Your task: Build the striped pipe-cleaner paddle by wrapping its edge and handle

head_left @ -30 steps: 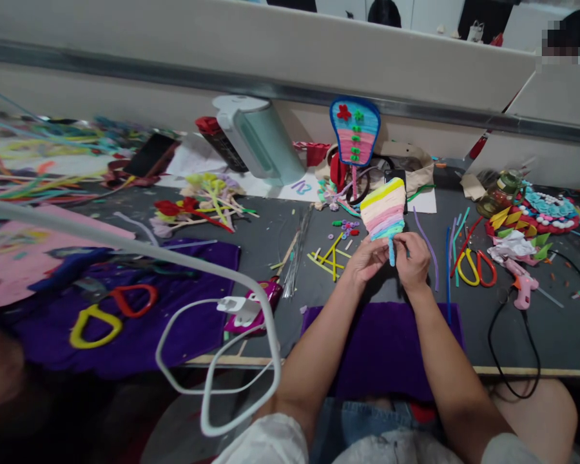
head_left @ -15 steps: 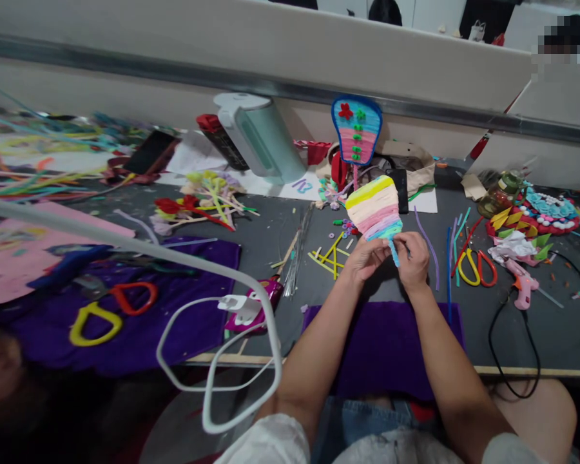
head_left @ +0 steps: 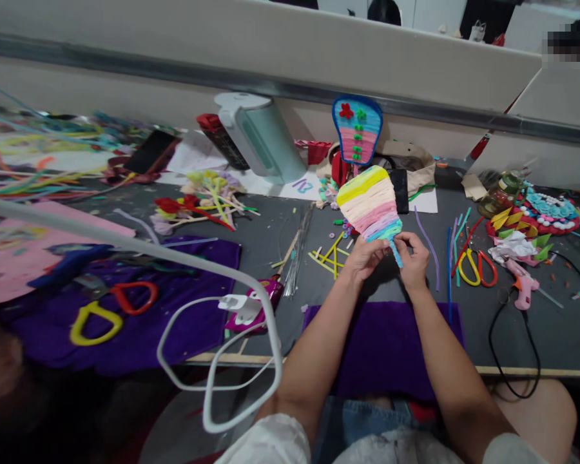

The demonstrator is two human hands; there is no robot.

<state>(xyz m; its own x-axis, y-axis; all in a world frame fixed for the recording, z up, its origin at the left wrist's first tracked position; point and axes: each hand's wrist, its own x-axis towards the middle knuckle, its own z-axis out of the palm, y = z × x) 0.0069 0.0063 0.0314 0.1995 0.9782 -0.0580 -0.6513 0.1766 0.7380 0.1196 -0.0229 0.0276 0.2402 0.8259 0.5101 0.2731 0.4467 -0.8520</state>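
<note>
Between my hands is a fan-shaped piece covered in fuzzy stripes of yellow, cream, pink, lilac and blue, with a narrow blue handle pointing down. My left hand grips its lower left edge near the handle. Fingers of my right hand are closed on the blue handle. Behind it stands a similar fan with a dark blue rim, red and green bits, and blue and pink stripes. A purple cloth lies under my forearms at the table edge.
Right of my hands lie yellow-and-red scissors, loose pipe cleaners and a pink glue gun with a black cord. A mint kettle stands at the back. White cable loops in the left foreground. Larger scissors rest on another purple cloth.
The striped fan piece has tilted slightly to the left and up, showing more of its face. Both hands keep their hold with barely any shift.
</note>
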